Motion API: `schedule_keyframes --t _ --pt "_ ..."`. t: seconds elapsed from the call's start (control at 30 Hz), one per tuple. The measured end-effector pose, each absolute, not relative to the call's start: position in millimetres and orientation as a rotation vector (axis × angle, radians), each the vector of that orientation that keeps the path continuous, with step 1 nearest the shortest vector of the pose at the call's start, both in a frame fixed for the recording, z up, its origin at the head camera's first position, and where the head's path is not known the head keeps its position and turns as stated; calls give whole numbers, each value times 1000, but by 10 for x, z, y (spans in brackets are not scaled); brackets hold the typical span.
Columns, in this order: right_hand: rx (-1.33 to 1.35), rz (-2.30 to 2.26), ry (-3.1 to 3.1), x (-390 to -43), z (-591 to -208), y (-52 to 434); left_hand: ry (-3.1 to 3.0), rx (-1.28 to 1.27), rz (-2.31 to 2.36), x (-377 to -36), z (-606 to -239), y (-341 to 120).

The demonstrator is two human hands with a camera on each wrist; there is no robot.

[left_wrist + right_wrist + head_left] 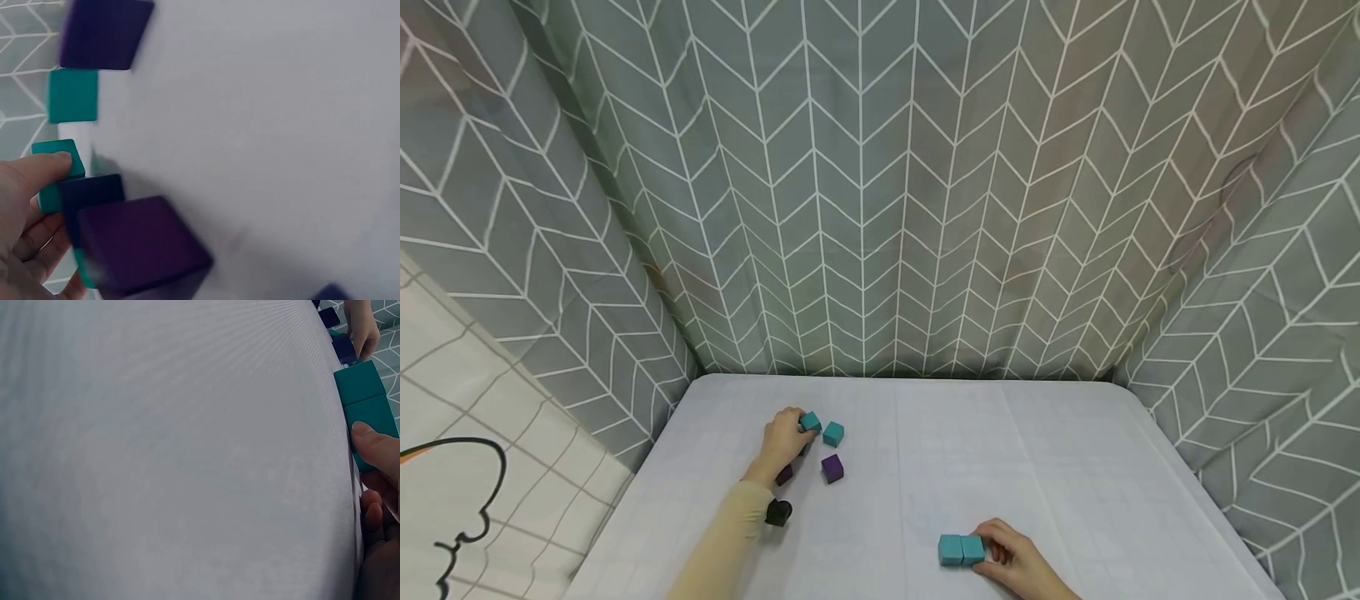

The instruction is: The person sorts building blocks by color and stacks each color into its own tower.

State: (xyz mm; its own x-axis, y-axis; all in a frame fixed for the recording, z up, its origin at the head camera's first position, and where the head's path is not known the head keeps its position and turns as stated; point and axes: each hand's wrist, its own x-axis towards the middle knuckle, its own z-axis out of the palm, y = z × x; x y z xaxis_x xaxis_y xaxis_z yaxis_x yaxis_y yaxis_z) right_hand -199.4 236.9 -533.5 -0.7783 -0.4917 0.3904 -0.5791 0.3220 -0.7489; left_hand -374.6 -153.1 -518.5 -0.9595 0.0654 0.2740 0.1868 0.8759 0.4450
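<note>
Near the back left of the table, my left hand [781, 442] pinches a teal cube [810, 422], the thumb lying on it in the left wrist view. Just right of it sits another teal cube [833, 433]. Purple cubes lie about this hand: one purple cube [832, 468] to the right, one [784, 474] by the wrist, and one partly hidden under the fingers. At the front right, my right hand [1011, 557] grips a teal cube [972, 549] between thumb and fingers. A second teal cube [951, 550] touches its left side, face to face.
A white cloth [1075, 467] covers the table. Grey patterned curtains [880, 208] hang behind and at both sides. A black wrist device [778, 512] sits at my left wrist.
</note>
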Motion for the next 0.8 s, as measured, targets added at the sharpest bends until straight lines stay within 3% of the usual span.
schedule_keyframes --t 0.33,0.57,0.8 --pt "976 1449 -2543 -1978 -5346 2382 -2643 -283 -865 -3677 -4871 -1386" --pt "963 1442 -2551 -1974 -5336 2377 -2603 -541 -869 -3424 -4574 -763" --pt "899 1450 -2636 -1979 -5287 2353 -2622 -837 -886 -3004 -4658 -157"
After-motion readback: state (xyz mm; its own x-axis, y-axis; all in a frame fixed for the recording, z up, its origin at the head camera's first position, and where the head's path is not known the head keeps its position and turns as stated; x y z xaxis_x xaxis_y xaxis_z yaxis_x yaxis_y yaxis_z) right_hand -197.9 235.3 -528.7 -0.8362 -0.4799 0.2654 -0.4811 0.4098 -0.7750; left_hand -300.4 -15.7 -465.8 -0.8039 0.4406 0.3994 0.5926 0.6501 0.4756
